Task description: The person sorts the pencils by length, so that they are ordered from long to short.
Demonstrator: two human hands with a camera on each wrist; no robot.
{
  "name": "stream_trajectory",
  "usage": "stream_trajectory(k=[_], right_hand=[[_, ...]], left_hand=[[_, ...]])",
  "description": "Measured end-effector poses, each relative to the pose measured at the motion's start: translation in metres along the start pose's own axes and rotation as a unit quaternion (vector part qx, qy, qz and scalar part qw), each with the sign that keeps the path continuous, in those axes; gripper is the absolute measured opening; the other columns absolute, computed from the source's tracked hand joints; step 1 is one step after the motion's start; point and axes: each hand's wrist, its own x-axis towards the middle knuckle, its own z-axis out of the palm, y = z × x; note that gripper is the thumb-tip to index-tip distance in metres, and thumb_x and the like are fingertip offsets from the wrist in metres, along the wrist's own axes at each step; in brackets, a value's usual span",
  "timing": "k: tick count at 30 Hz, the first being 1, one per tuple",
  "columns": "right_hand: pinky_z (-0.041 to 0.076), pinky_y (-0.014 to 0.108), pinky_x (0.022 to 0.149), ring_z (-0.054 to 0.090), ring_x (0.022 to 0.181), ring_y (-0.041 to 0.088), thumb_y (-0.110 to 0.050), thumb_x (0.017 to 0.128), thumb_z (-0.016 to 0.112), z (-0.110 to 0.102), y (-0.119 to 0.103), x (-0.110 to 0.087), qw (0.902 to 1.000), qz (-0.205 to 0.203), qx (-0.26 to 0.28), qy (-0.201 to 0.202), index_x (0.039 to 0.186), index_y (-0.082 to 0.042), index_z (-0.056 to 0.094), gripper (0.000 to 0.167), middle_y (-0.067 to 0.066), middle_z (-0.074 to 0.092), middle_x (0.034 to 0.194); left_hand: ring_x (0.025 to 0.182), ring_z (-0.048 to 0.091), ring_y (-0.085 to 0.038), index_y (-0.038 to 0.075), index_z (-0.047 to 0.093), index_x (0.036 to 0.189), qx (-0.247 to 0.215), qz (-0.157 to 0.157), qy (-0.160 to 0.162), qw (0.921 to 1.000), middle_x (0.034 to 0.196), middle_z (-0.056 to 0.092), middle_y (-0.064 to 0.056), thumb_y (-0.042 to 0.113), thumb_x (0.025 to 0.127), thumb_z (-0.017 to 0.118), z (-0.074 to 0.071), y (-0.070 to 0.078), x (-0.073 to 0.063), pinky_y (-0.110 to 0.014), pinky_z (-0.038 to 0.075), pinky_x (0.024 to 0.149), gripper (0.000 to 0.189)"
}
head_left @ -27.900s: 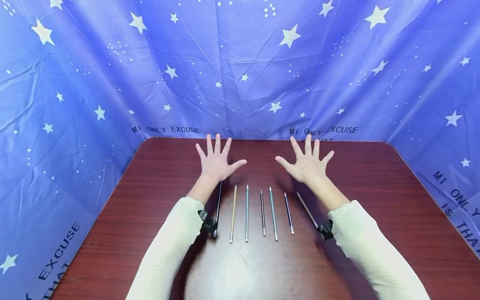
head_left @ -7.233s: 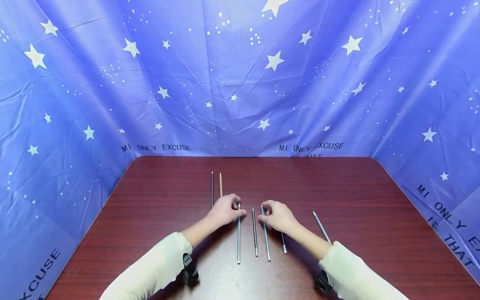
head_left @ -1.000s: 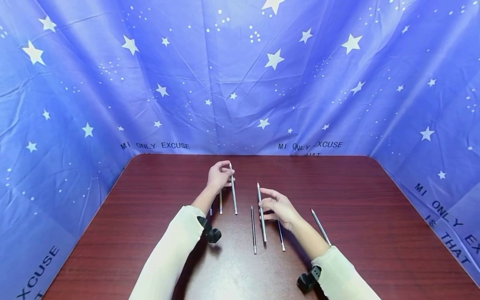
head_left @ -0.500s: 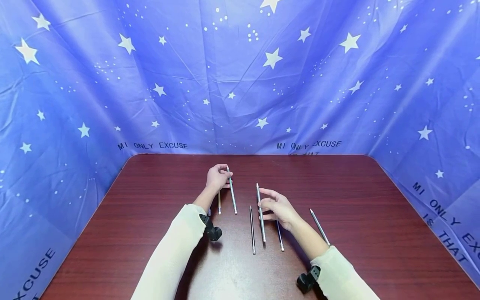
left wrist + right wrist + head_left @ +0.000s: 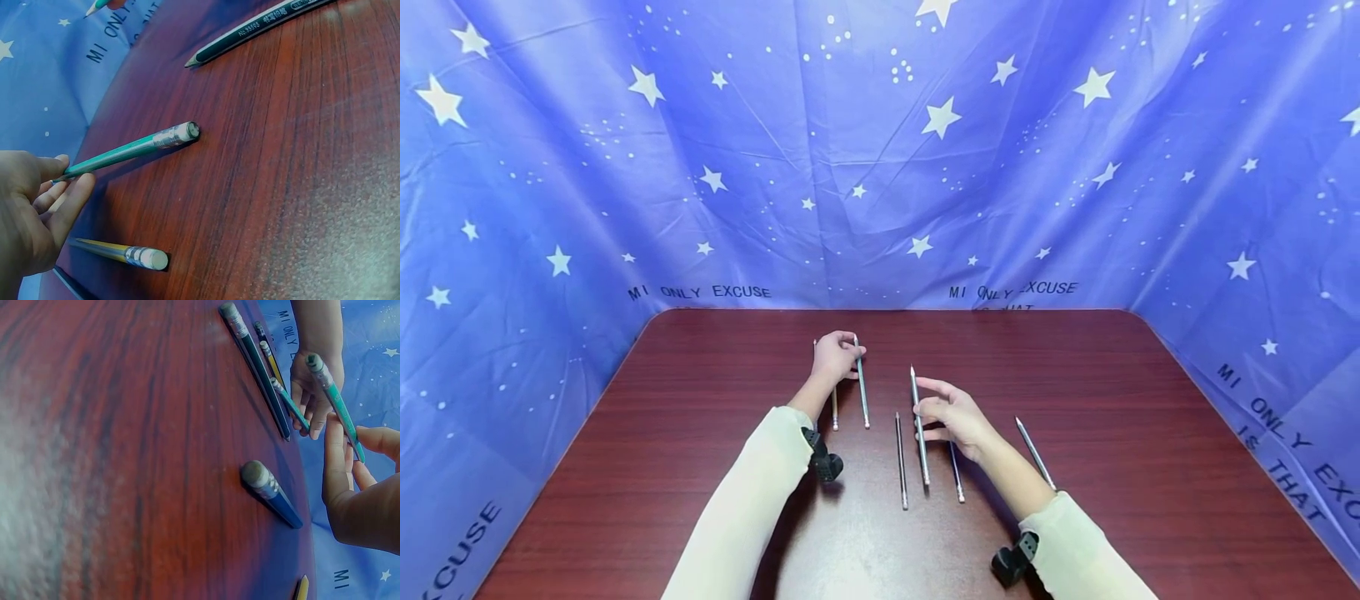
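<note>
Black pencil [image 5: 262,25], lettering [image 5: 250,29] legible only from the left wrist, left hand [image 5: 835,357] to its left, right hand [image 5: 958,418] to its right, fingers [image 5: 74,203] of each pinching a green pencil [image 5: 125,152].

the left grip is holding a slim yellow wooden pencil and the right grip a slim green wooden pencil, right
Not quite: the left wrist view shows the left grip holding a slim green wooden pencil; the slim yellow wooden pencil lies on the dark red wood-grain table. The right grip does hold a second slim green wooden pencil.
</note>
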Motion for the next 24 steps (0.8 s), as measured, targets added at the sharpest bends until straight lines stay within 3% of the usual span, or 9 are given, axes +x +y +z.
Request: stream_trajectory(k=[6,24], right_hand=[[0.061,0.03,0.065,0.06,0.072,0.009,0.0,0.084,0.055,-0.0014,0.0004,0.0021,1.0,-0.005,0.004,0.0,0.14,-0.003,0.037,0.059,-0.003,0.059,0.084],[0.061,0.029,0.065,0.06,0.072,0.008,-0.001,0.084,0.055,-0.004,0.0017,0.0025,1.0,-0.002,0.005,0.005,0.14,-0.003,0.037,0.058,-0.002,0.059,0.084]], left_hand=[[0.057,0.06,-0.013,-0.004,0.054,0.122,0.015,0.01,0.001,0.9998,0.086,0.06,-0.01,0.004,0.084,0.064,-0.0001,-0.001,-0.0003,-0.028,0.058,0.048,0.039],[0.055,0.058,-0.012,-0.005,0.054,0.119,0.048,0.002,-0.002,0.9988,0.088,0.061,-0.013,0.004,0.083,0.067,0.0018,0.0009,-0.0013,-0.027,0.058,0.048,0.039]])
